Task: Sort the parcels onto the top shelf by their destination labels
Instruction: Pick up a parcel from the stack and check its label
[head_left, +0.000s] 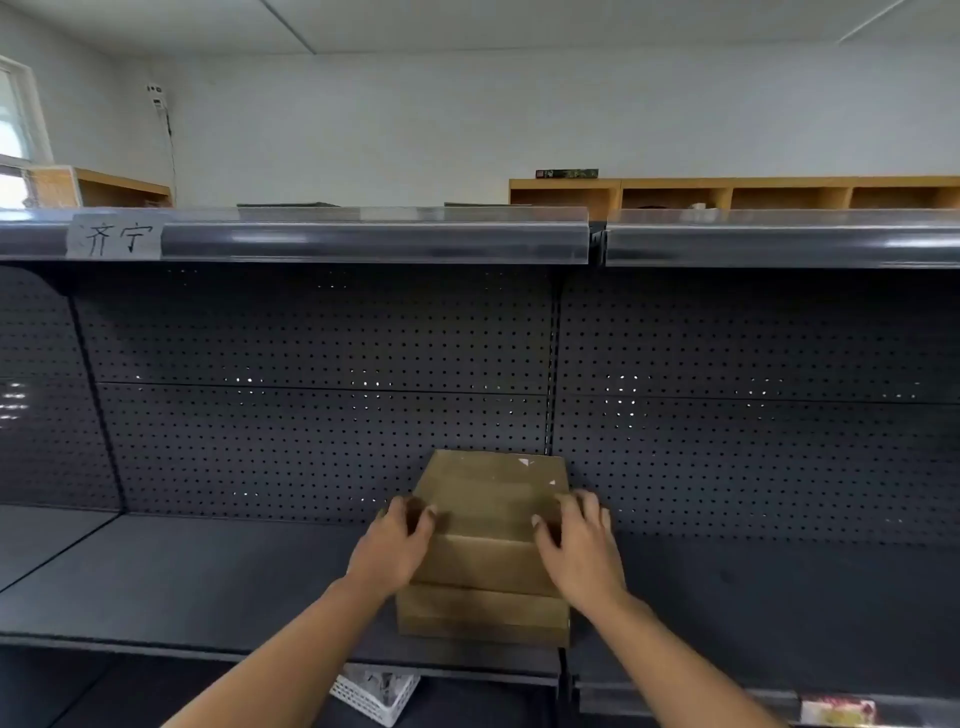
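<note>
The stack of flat brown cardboard parcels (485, 545) rests on the dark grey lower shelf (208, 571), just left of the upright that joins two shelf bays. Three stepped layers show; the long axis of the stack runs from 6 o'clock at its near edge to 12 o'clock at the perforated dark back panel (322, 415). No destination label is readable on the upper faces; only small white scraps show near the far right corner.

Your left hand (397, 545) lies at 9 o'clock of the stack and your right hand (576, 545) at 3 o'clock, about equally near. Each hand's fingers are spread moderately and curl over a side edge of the upper parcels, with the thumbs on the top face. Both touch cardboard; whether they already bear weight cannot be told. The stack therefore lies between the fingers, bracketed across its short axis.

The glossy dark top shelf (374, 241) lies at 12 o'clock, well above the hands. A white paper tag with handwritten characters (115, 240) sits on its front rail at about 10 o'clock from the stack. Judged from this layout, the coming move is a lift up and to the left if the parcel belongs to that tag. A white plastic basket (376, 696) sits below the lower shelf at 6 o'clock.
</note>
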